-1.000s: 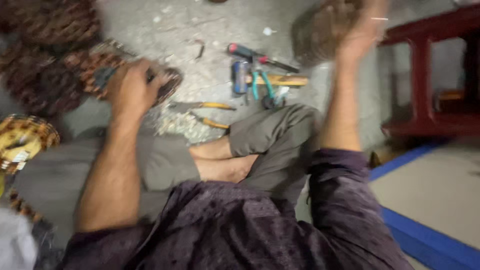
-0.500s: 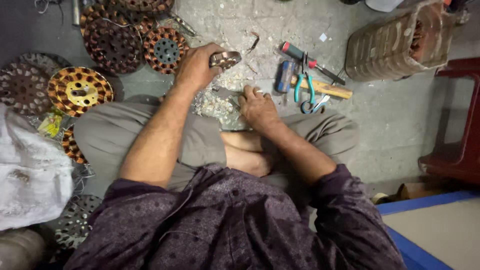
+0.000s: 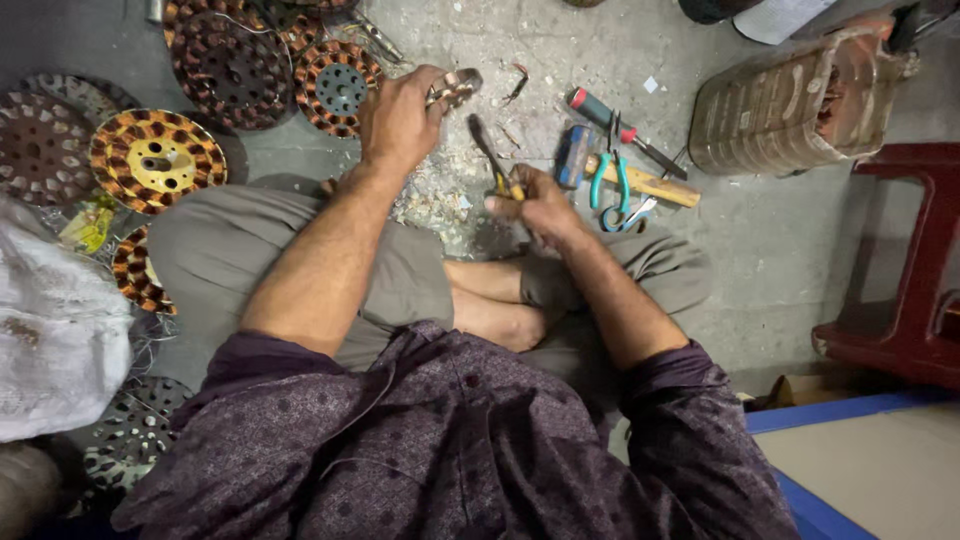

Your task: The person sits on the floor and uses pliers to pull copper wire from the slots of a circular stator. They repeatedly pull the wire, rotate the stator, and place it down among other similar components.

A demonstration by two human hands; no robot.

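I sit cross-legged on a concrete floor. My left hand (image 3: 400,118) grips a small copper-wound metal piece (image 3: 455,85) held out over the floor. My right hand (image 3: 535,205) holds yellow-handled pliers (image 3: 492,158), whose jaws point up toward that piece without touching it. Below the hands lies a pile of pale scrap shavings (image 3: 440,195) by my knee.
Several round copper-wound stators (image 3: 155,160) lie on the left. A hammer (image 3: 610,175), teal-handled pliers (image 3: 612,185) and a red-handled screwdriver (image 3: 610,118) lie right of the hands. A wrapped bundle (image 3: 790,100) and red stool (image 3: 905,270) stand right; a white sack (image 3: 55,320) left.
My right hand has come down from raised at the right, reached the floor and picked up the yellow-handled pliers. The left hand keeps its grip on the small wound piece.
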